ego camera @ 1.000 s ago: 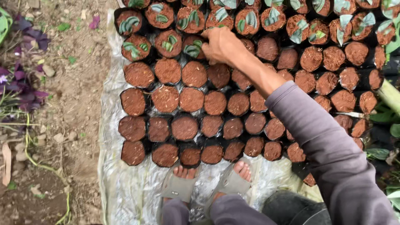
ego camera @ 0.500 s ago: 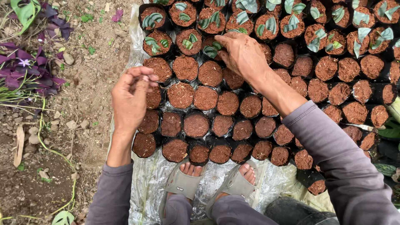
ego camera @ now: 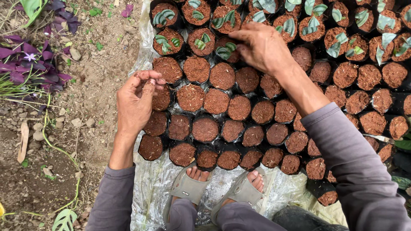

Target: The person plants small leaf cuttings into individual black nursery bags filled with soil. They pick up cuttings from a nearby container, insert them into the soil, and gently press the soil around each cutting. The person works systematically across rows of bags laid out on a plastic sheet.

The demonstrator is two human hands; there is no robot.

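Rows of small black nursery bags filled with brown soil [ego camera: 222,102] stand packed together on a clear plastic sheet [ego camera: 150,192]. The far bags hold small green leaf cuttings [ego camera: 165,17]. My right hand [ego camera: 261,47] reaches over the far rows, fingertips pinched at a leaf cutting [ego camera: 224,50] in one bag. My left hand [ego camera: 137,102] hovers above the left edge of the bags, its soil-dusted fingers curled together; whether it holds something I cannot tell. Both arms wear grey sleeves.
My two feet in grey sandals [ego camera: 214,188] rest on the sheet at the near edge. Bare stony soil [ego camera: 64,141] lies to the left, with purple-leaved plants [ego camera: 30,60] at the far left. Green leaves show at the right edge [ego camera: 402,145].
My left hand came into view and now hovers over the left bags. My right hand stayed at the far rows, shifting slightly as the view moved.
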